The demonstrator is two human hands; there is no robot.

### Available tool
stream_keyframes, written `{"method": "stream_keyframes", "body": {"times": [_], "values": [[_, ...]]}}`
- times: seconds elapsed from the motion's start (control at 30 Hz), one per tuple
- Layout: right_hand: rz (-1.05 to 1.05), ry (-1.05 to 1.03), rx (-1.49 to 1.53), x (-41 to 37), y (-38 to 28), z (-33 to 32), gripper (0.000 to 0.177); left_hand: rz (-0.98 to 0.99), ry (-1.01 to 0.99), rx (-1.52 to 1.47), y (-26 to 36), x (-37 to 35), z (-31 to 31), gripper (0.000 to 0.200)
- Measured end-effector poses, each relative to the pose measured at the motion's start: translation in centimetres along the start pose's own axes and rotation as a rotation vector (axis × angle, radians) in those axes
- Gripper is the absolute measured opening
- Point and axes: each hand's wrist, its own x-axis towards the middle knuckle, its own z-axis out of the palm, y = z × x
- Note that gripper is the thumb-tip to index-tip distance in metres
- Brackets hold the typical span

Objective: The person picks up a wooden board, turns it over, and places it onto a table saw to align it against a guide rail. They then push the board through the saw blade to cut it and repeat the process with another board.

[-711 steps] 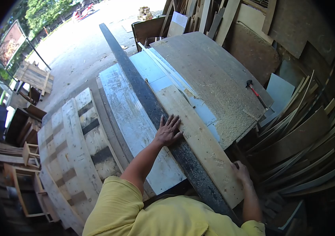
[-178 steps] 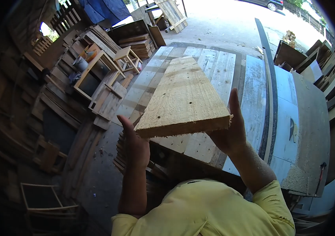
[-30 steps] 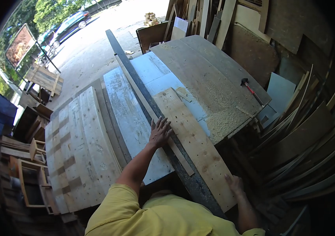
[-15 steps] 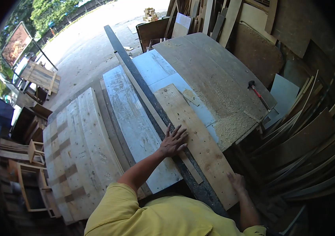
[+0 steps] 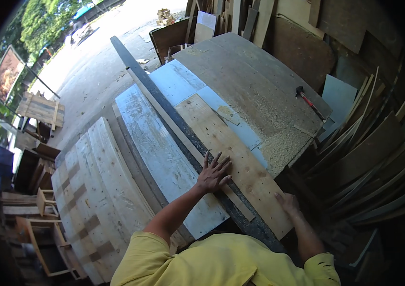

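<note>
A long plywood board [image 5: 233, 148] with dark knots lies flat along a dark speckled metal rail [image 5: 157, 97]. My left hand [image 5: 214, 174] rests with spread fingers across the rail and the board's left edge, pressing from above. At the near right corner, my right hand [image 5: 288, 204] grips the board's edge, thumb on top and the other fingers hidden underneath. A narrow wood strip [image 5: 240, 204] runs along the rail's left side. Beneath the board's far part shows a pale blue panel [image 5: 176, 78], with a small wood offcut [image 5: 227, 114] beside the board.
Sawdust [image 5: 283, 150] covers part of the brown tabletop [image 5: 255, 81], where a red-handled hammer [image 5: 311, 102] lies. A whitish worn panel [image 5: 152, 138] and a patchwork wooden panel [image 5: 102, 176] are on the left. Curved wood strips [image 5: 374, 162] lean at right.
The plywood board has slid slightly forward along the rail, my right hand moving with it. My left hand stays about the same place on the rail. The camera view has tilted a little.
</note>
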Motion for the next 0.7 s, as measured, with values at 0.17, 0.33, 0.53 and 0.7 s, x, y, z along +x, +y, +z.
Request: {"method": "stream_keyframes", "body": {"times": [0.17,0.33,0.53,0.7], "values": [[0.095,-0.117,-0.015,0.9,-2.6,-0.8,0.075,-0.019,0.011,0.011,0.5,0.1,-0.3,0.062],[0.096,-0.116,-0.036,2.2,-3.1,-0.1,0.078,0.038,0.017,0.038,1.1,0.3,-0.7,0.060],[0.124,-0.134,-0.058,2.0,-4.0,-0.5,0.080,0.020,0.006,0.039,1.0,0.3,-0.4,0.056],[-0.003,-0.034,-0.302,-1.4,0.7,-3.2,0.078,0.037,0.044,0.022,0.8,0.1,-0.1,0.053]]}}
